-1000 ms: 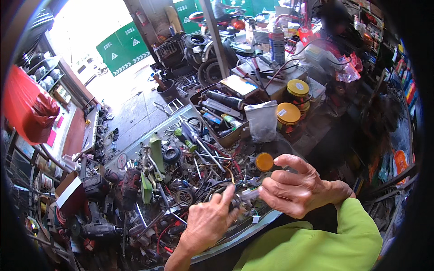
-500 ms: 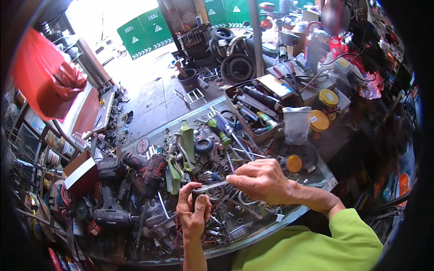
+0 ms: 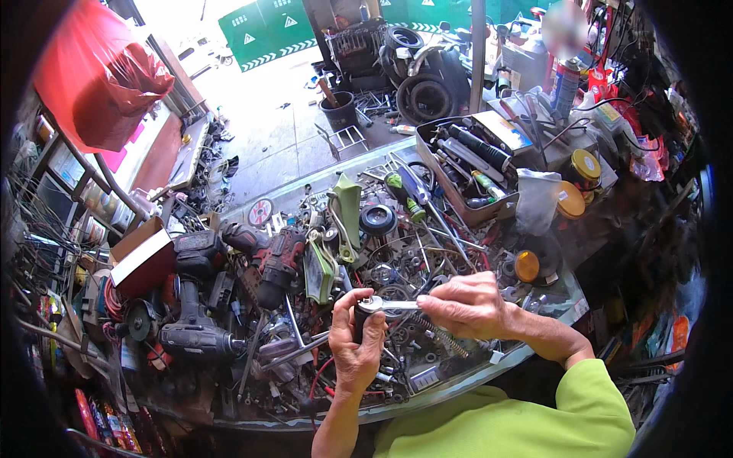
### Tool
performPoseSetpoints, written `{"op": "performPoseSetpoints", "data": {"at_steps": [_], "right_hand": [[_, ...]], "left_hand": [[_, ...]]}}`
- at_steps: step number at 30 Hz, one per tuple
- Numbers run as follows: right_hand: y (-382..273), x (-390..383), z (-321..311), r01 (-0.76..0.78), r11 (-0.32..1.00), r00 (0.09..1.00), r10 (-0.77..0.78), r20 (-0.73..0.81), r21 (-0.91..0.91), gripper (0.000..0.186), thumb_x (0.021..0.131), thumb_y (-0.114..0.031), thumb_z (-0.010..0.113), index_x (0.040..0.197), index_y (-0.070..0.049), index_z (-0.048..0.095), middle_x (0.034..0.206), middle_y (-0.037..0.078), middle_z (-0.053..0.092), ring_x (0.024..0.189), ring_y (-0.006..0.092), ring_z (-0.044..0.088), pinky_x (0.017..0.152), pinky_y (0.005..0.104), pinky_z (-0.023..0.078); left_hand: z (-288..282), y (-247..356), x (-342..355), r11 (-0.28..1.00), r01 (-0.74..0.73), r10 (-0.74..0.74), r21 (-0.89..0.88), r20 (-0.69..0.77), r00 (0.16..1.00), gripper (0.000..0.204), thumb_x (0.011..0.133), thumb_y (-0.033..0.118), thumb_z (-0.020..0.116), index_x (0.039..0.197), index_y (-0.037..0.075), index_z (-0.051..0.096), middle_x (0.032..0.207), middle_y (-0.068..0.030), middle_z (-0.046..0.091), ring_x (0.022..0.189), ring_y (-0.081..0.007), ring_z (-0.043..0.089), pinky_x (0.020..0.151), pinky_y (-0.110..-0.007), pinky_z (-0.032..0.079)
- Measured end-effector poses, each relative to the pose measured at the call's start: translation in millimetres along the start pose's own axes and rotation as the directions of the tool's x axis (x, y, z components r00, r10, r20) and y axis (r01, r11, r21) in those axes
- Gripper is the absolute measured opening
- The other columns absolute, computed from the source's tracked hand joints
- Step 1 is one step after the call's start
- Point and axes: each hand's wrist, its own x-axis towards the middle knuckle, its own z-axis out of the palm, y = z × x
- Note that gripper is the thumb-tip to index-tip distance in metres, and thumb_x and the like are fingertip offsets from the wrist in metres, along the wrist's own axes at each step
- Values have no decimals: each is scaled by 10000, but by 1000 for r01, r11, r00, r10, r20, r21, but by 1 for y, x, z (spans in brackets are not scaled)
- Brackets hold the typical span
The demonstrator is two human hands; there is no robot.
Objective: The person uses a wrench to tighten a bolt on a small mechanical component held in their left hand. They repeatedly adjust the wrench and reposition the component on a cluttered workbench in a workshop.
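My right hand (image 3: 467,307) pinches the handle end of a silver wrench (image 3: 398,305), which lies nearly level above the bench. The wrench's round head reaches my left hand (image 3: 356,353). Thumb and forefinger of that hand curl around a small dark part (image 3: 360,324) under the wrench head. My fingers hide most of the part, so its kind does not show. Below both hands lie loose metal bits, and a coil spring (image 3: 450,342) rests near my right wrist.
The glass-topped bench (image 3: 561,311) is strewn with hardware. Black impact drivers (image 3: 200,336) and a red-black drill (image 3: 281,263) lie left. Green-handled tools (image 3: 402,195) and a bin of tools (image 3: 458,208) are farther back. A red bag (image 3: 95,84) hangs at upper left.
The scene has shifted slightly right and down in the picture. The wrench now sits closer to level, with its round head showing more plainly at my left fingertips. Both hands keep their holds.
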Motion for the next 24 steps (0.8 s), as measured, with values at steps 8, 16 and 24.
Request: {"op": "performPoseSetpoints", "data": {"at_steps": [8,16,24], "right_hand": [[-28,7,-28,-237,971,966,233,111,26,326,639,-50,714,962,-55,667,902,73,661,671,189,669,456,281,470],[-36,6,-38,-88,952,996,79,42,294,329,715,35,682,1043,3,679,997,140,656,701,225,688,576,298,570],[-34,39,-66,-291,811,954,208,215,507,288,723,36,707,1003,12,645,1005,158,659,784,231,689,673,303,574]], "left_hand": [[6,-6,-1,871,-168,172,462,35,985,377,909,81,691,1253,60,537,894,-121,676,775,-190,668,706,-327,535],[15,-1,-3,861,-118,99,496,64,993,412,891,91,710,1241,24,501,849,-116,668,746,-182,652,675,-301,510],[19,-10,-12,546,-499,337,673,369,866,485,765,227,808,1083,38,494,736,-93,644,592,-249,670,491,-354,507]]}}
